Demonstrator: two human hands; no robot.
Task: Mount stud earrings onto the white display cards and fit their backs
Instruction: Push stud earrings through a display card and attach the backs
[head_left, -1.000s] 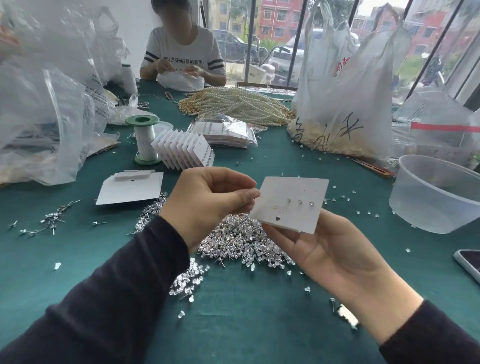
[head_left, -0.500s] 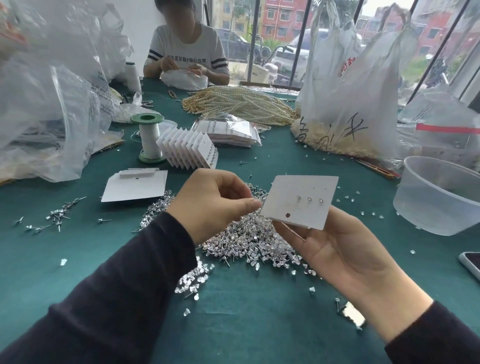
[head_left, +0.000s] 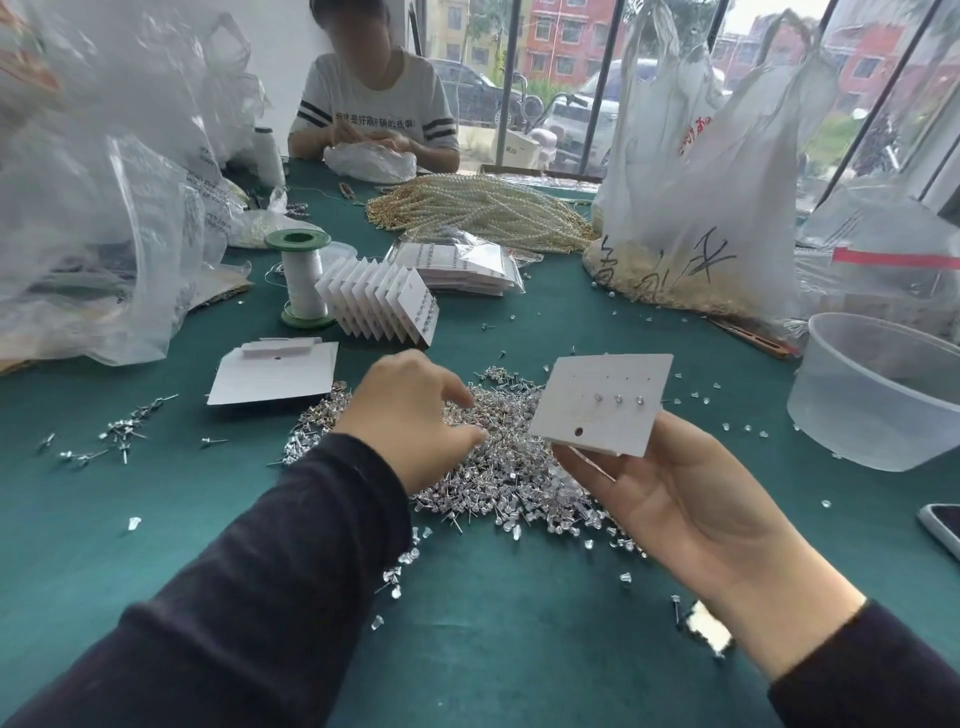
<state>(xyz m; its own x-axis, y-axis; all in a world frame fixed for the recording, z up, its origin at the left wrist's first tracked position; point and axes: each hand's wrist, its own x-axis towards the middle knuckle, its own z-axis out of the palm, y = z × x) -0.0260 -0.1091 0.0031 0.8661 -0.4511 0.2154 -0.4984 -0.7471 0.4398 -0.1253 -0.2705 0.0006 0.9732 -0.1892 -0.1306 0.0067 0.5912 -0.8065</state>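
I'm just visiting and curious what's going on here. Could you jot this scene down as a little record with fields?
Work: packing jewellery
Left hand: fingertips down at the stud pile; unclear if it holds one
Right hand: holds a card
Card: three studs in a row
Nearby: fanned cards, spool, tub

Soft daylight comes through the windows at the back, so the green table looks bright with faint shadows. The edges bend, and the left hand seems slightly blurry.
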